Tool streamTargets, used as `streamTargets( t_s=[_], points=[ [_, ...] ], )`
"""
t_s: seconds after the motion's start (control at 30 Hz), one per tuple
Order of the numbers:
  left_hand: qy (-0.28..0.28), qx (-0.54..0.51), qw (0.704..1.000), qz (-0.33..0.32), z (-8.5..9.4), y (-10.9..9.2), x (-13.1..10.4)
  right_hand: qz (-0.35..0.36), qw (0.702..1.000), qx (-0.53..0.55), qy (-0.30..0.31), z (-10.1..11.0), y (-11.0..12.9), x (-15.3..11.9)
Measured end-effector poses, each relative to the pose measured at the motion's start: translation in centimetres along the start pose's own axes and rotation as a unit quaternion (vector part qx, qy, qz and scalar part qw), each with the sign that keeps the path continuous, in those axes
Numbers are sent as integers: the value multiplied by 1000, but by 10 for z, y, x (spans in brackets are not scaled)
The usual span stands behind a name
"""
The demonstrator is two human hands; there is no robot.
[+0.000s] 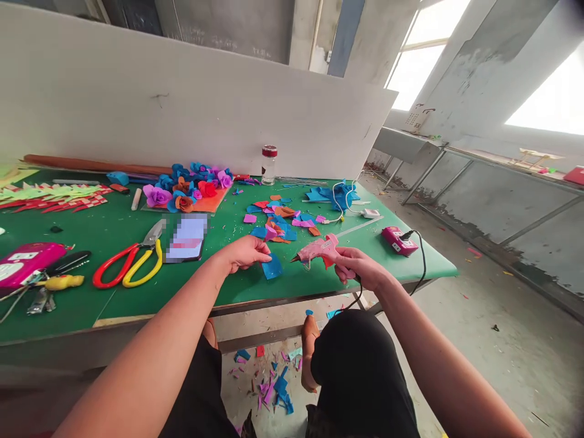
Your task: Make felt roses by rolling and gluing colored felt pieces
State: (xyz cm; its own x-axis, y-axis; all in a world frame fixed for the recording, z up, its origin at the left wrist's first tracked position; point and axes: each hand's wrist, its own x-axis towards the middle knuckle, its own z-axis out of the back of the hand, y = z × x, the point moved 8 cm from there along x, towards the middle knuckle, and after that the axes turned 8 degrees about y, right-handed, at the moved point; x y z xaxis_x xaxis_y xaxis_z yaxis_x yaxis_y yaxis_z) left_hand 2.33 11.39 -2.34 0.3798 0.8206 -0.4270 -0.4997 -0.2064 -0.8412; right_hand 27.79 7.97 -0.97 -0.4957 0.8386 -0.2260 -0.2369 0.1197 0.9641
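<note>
Between the thumb and fingers of my left hand is a small blue paper piece, held by its upper left edge just above the green table. My right hand is wrapped round the handle of a pink glue gun. Its nozzle points left at the blue piece, with a gap between them. A red bit shows beside the gun's handle. Beyond both hands lies a loose pile of coloured paper pieces in blue, pink, orange and red.
Scissors, a phone and paper flowers lie at left. A glass jar stands by the white board. A pink box with a black cord sits at right. Paper scraps litter the floor.
</note>
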Motion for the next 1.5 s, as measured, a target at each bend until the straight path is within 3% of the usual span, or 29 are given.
streamTargets(
  t_s=[0.17, 0.3, 0.43, 0.53, 0.57, 0.63, 0.7, 0.77, 0.87, 1.0, 1.2, 1.33, 1.5],
  points=[
    [3, -48, 999, -18, 9, -5, -13, 9, 988, -132, -79, 28, -10, 7],
    [-20, -68, 996, -58, 16, -15, -27, 45, 923, -345, -167, 49, -9, 10],
    [-69, -60, 989, -118, 21, -28, -44, 44, 880, -403, -249, 56, -5, 11],
    [-84, -50, 985, -142, 23, -34, -54, 70, 862, -364, -345, 45, 23, 8],
    [-88, -47, 984, -146, 24, -35, -57, 93, 873, -336, -341, 34, 35, 11],
    [-99, -37, 983, -152, 27, -37, -63, 126, 929, -258, -235, -2, 55, 28],
    [-114, -17, 981, -155, 31, -39, -68, 126, 969, -193, -91, -45, 68, 47],
    [-127, 11, 978, -163, 33, -40, -72, 126, 983, -133, 11, -79, 76, 58],
    [-133, 54, 975, -171, 33, -40, -72, 105, 988, -100, 58, -103, 71, 70],
    [-125, 61, 977, -162, 30, -35, -65, 97, 992, -60, 50, -107, 57, 85],
    [-205, -63, 954, -211, 38, -46, -78, 147, 975, 61, -154, -62, 59, 89],
    [-230, -112, 923, -286, 34, -61, -89, 184, 950, 112, -226, -48, 68, 84],
    [-258, -125, 906, -312, 29, -62, -91, 219, 920, 173, -273, -51, 73, 79]
  ],
)
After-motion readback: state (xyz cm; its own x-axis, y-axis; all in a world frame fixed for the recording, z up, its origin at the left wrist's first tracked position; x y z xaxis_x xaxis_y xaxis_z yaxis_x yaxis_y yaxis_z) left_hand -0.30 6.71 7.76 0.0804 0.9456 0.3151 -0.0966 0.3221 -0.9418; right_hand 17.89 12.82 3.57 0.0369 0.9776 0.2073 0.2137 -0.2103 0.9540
